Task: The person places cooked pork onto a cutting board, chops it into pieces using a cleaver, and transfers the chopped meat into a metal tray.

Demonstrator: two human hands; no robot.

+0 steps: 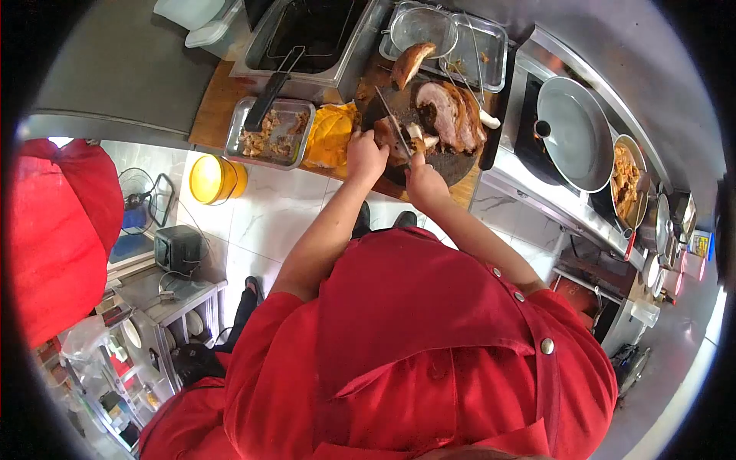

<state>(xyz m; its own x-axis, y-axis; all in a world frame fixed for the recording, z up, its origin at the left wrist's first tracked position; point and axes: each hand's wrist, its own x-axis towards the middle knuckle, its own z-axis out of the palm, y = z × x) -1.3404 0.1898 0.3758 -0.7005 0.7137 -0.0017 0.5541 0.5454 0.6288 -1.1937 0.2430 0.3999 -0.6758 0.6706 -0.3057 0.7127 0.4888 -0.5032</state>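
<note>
My right hand (426,181) is wrapped round the handle of a knife (394,121), whose blade runs up and left over a round dark board (452,170). Close to the blade, my left hand (366,157) rests at the left side of a piece of meat (389,139); its fingers are bent, and what they grip is too small to tell. Large roasted meat (452,115) lies on the board's right part, and a browned chunk (412,64) at its top. Beside my left hand is a yellow cloth (331,136).
A metal tray (287,157) of chopped pieces stands left, with a black-handled strainer (268,100) across it. Behind are a fryer (307,73) and a sieve (423,32). Pans (575,134) stand right. A yellow bucket (207,180) and co-workers in red (61,230) are left.
</note>
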